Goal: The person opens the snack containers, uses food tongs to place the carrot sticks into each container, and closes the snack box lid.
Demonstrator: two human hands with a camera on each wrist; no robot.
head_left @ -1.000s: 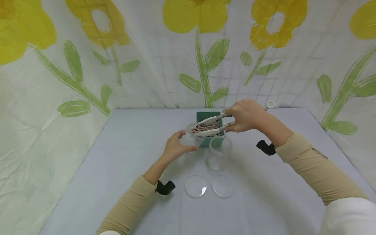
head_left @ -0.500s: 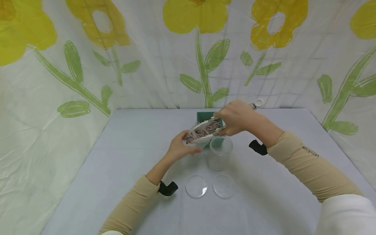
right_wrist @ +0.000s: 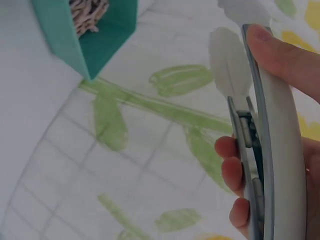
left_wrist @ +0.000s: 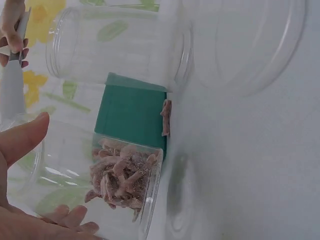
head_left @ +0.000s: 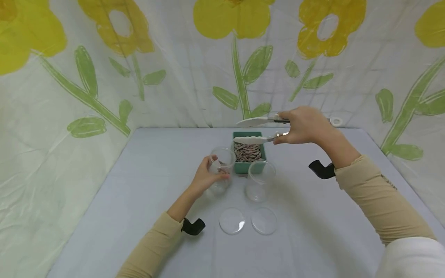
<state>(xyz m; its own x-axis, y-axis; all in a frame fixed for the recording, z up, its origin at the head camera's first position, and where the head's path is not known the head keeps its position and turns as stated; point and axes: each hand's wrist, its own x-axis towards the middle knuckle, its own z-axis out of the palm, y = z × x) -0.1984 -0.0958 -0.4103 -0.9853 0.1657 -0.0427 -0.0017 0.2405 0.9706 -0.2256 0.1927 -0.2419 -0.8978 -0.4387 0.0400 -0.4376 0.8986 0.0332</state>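
Observation:
My left hand grips a clear plastic jar, thumb on one side and fingers on the other. Inside that jar, the left wrist view shows a clump of brownish-pink, twig-like pieces at the bottom. My right hand holds tongs with white tips and metal arms. Their tips are spread apart above the green box, with nothing between them. More of the same pieces fill the box. Whether the held jar touches the table is hard to tell.
A second clear jar stands just in front of the box. Two clear round lids, a left lid and a right lid, lie nearer me. One stray piece lies on the table beside the box. A flowered curtain hangs behind.
The tongs carried pieces to the left jar and released them; they have since lifted up and right, opened wide. The left hand and jar moved toward the box, then back left, the jar now more upright.

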